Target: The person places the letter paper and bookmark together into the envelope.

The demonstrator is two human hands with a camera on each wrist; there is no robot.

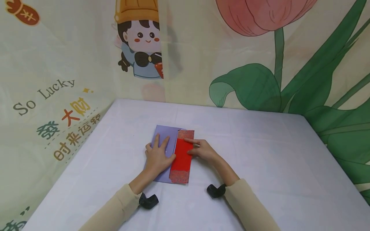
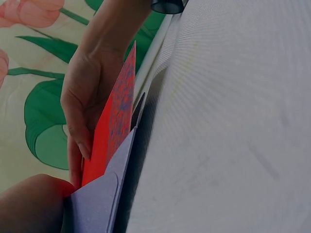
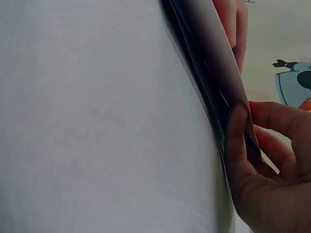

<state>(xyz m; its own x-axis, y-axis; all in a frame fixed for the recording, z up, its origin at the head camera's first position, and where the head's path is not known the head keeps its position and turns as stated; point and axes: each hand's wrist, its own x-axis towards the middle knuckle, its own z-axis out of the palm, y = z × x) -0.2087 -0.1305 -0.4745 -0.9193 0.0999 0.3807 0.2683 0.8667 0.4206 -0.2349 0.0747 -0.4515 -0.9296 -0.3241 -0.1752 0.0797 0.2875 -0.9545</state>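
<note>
A purple piece of folded paper or card (image 1: 167, 176) lies on the table, and a red strip of paper (image 1: 182, 158) with speckled bands at both ends covers its right side. My left hand (image 1: 159, 158) presses the purple sheet with its fingers spread, the thumb reaching the red strip's left edge. At the right edge of the red strip, my right hand (image 1: 204, 150) pinches the paper. In the right wrist view, the thumb of the right hand (image 3: 272, 189) is on one face and fingers are behind the other. The left wrist view shows the red strip (image 2: 99, 148) tilted up off the table.
The table's white cloth (image 1: 260, 160) surrounds the paper. Behind it hangs a printed curtain (image 1: 190, 80) with flowers and a cartoon figure. A black device (image 1: 148, 201) sits at the left wrist, another black device (image 1: 216, 191) at the right.
</note>
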